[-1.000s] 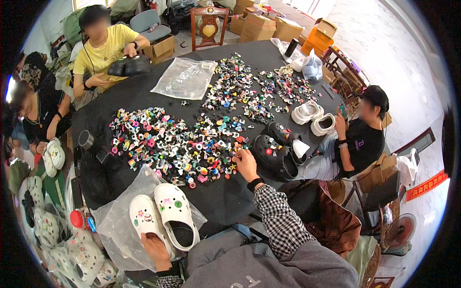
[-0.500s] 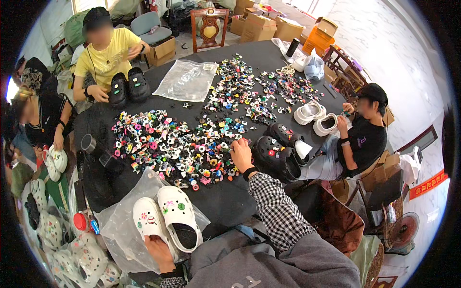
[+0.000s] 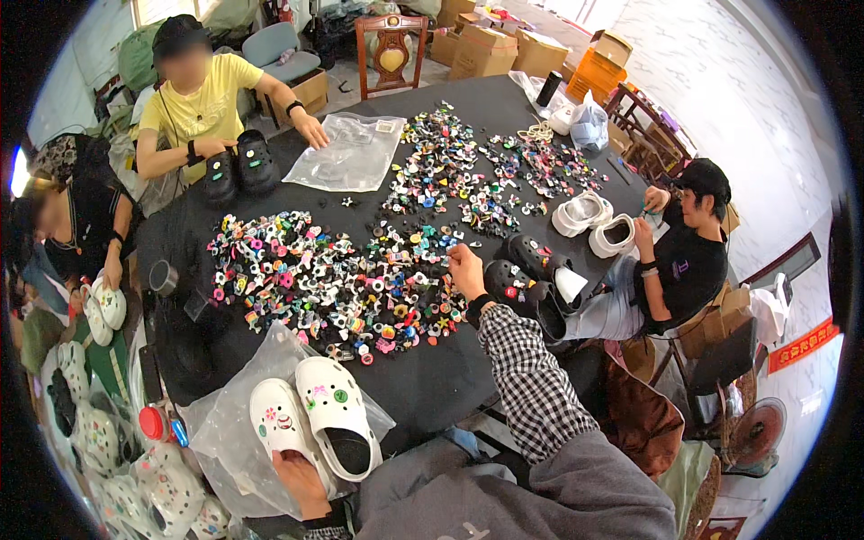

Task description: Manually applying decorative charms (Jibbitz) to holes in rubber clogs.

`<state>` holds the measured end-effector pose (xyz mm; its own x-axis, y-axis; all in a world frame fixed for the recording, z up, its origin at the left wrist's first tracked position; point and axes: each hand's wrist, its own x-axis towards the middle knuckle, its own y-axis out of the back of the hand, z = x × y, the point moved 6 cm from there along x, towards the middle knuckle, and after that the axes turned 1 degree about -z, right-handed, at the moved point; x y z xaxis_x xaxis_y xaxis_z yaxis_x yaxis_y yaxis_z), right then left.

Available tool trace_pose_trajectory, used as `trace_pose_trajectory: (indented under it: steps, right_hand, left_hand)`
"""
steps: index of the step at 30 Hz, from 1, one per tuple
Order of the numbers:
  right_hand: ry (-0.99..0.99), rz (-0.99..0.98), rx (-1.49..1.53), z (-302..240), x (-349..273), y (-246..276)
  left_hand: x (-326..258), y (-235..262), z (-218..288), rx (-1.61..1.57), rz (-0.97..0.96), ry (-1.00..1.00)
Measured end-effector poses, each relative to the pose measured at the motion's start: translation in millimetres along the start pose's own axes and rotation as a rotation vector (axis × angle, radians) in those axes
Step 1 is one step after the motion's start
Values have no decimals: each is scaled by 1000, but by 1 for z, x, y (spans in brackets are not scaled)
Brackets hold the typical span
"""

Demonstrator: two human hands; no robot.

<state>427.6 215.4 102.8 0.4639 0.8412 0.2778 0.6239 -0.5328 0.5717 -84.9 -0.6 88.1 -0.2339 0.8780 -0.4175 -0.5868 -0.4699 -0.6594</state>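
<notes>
At the near edge of the table, a pair of white clogs with small charms, the left clog and the right clog, lies on a clear plastic bag. My left hand is closed on the heel of the left clog. My right hand reaches over the right edge of a heap of colourful shoe charms. Its fingertips are pinched together, and whatever they may hold is too small to make out. Just right of that hand stand black clogs with charms on them.
Across the table a person in yellow holds black clogs beside a flat plastic bag. On the right, a person in black works near white clogs. Bagged clogs are piled at the left, near a red-lidded jar.
My right hand has lifted slightly away from me and to the right, along the heap's edge. My left hand stays on the clog. The person in yellow has stretched an arm to the flat bag.
</notes>
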Motion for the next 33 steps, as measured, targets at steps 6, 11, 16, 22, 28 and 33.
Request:
trace_pose_trajectory:
  steps: [6,11,16,22,28,33]
  right_hand:
    - [-53,104,-167,6,19,-10]
    - [-90,15,-239,16,24,-21]
    - [-45,92,-260,10,20,-18]
    - [-51,140,-318,7,32,-9]
    - [4,-11,-451,10,37,-15]
    - [-9,-50,-459,15,40,-19]
  left_hand:
    - [6,16,-4,4,-54,30]
    - [0,7,-1,-5,9,-8]
    - [2,14,-2,-6,2,13]
    - [-2,7,-1,-27,28,5]
    - [-4,3,0,-40,23,26]
    - [-4,9,-1,-33,38,24]
